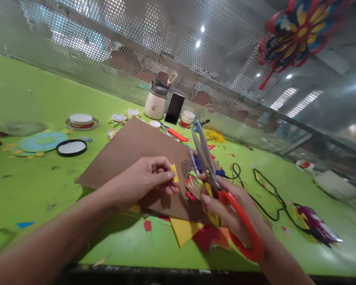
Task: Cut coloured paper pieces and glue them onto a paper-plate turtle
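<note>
Between thumb and fingers, my left hand [150,178] pinches a small yellow paper piece [174,173] with a notched lower edge. It is held above a brown board [148,148] lying on the green table. My right hand [228,202] grips a pair of scissors with orange-red handles [246,233], the blades [206,152] pointing up and slightly parted. A strip of yellow paper [212,202] also shows in the right hand, by the fingers. Scraps of red and green paper lie on the board between the two hands.
Yellow paper [184,229] and red paper [206,237] lie by the near table edge. A white pitcher [156,101], a phone [175,107] and a small tub [186,118] stand at the back. A black cord runs to a purple device [317,223] at right.
</note>
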{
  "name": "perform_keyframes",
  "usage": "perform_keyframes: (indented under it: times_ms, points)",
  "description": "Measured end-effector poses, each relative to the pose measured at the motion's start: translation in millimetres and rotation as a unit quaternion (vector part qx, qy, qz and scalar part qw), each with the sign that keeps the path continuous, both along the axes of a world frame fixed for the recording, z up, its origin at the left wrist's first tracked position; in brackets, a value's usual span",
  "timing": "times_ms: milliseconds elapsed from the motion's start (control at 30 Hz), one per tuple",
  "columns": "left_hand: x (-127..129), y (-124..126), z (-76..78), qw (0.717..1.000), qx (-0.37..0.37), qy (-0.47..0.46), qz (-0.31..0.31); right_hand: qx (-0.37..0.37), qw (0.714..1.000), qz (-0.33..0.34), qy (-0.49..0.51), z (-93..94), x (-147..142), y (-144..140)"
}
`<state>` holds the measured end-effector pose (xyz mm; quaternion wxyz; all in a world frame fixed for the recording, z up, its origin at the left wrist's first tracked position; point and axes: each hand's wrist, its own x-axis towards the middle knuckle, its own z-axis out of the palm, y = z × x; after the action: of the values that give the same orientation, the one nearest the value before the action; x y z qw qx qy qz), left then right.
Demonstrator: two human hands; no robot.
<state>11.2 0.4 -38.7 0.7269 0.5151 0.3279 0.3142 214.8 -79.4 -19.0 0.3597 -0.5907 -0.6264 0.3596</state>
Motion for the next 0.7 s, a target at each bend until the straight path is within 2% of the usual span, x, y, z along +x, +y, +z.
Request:
perform_keyframes:
  times_ms: [67,167,267,467,700]
  points:
    - [0.0,0.2,-1.6,1.0,-0.002,-0.004,-0.021,0.014,0.999,0.007,0.028,6.2,-2.7,7.0]
    - [-0.7,-0.9,-1.8,0.998,0.002,-0.003,-0.056,0.025,0.999,0.026,0.0,13.3,-13.1,25.3]
    - [-1.8,-2.5,0.3,0.997,0.006,0.013,-0.073,0.029,0.999,0.035,0.028,14.9,-27.3,46.9]
    - [-2.5,0.1,-2.6,0.997,0.028,0.008,-0.071,0.046,0.994,0.095,0.025,3.7,-39.9,66.7]
    - [0.9,-0.2,-6.5,0.999,-0.019,-0.028,-0.04,0.066,0.992,0.052,0.096,-3.4,-42.3,67.8]
